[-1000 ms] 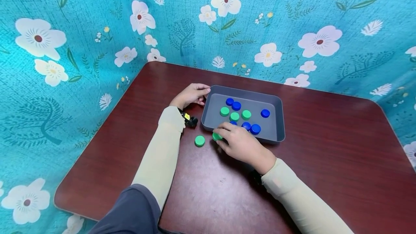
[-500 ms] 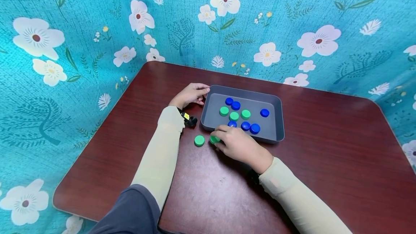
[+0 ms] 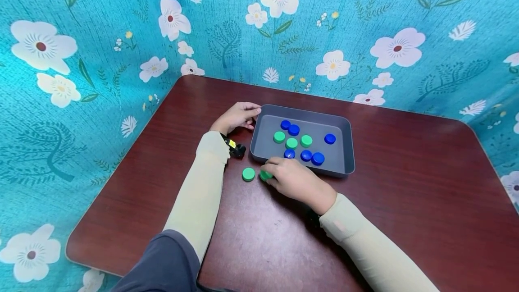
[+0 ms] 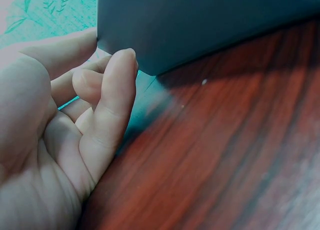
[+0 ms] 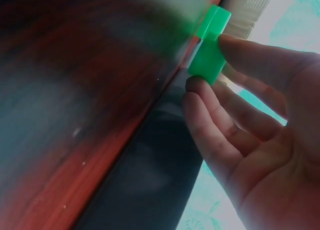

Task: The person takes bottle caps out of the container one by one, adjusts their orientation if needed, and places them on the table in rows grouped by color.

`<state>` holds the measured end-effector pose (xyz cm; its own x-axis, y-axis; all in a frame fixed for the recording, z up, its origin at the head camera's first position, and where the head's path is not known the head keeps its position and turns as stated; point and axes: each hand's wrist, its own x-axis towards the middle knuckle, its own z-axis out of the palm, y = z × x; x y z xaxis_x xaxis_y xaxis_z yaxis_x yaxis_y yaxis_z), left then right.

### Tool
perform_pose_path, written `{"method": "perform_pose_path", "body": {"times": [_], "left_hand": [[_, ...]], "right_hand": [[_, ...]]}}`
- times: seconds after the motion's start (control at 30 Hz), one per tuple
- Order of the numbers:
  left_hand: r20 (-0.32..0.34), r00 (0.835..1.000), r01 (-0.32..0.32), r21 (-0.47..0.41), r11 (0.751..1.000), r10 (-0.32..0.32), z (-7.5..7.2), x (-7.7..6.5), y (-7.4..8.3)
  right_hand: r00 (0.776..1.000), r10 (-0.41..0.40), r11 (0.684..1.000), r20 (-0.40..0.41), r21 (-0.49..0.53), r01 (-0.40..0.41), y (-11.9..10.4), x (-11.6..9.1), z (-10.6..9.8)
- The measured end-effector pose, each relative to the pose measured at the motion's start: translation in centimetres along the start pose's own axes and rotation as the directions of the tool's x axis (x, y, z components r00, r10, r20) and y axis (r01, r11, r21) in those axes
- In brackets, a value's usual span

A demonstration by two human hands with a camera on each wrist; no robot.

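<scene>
In the last second the right hand [image 3: 289, 177] has shifted a little toward 9 o'clock, so its green cap [image 3: 266, 175] is now closer to the loose cap [image 3: 248, 174]. Both are outside the tray [image 3: 316, 130], near its 7 to 8 o'clock corner. The right thumb and fingers pinch the cap, closed to its width; whether it touches the table, I cannot tell. The left hand [image 3: 236, 117] touches the tray's 10 o'clock corner, with fingers partly bent; if it pinches the rim is unclear. Inside are three green caps [image 3: 291, 143] and six blue caps [image 3: 293, 130]: two at 11 o'clock, one at 3, three toward 6.
</scene>
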<state>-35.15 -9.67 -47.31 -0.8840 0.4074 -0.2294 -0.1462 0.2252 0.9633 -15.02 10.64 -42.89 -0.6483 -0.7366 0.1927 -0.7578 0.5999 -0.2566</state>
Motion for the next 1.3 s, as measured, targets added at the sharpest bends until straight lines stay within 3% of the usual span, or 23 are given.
{"method": "perform_pose_path", "body": {"times": [0.67,1.3], "left_hand": [[-0.002,1.0,0.0,-0.005,1.0,0.0,-0.04,-0.52,0.17],[0.005,1.0,-0.015,-0.013,1.0,0.015,0.04,-0.25,0.11]], "right_hand": [[0.998,-0.004,1.0,0.06,-0.003,0.004,-0.41,0.3,0.3],[0.998,-0.003,1.0,0.062,-0.006,0.004,-0.37,0.03,0.21]]}}
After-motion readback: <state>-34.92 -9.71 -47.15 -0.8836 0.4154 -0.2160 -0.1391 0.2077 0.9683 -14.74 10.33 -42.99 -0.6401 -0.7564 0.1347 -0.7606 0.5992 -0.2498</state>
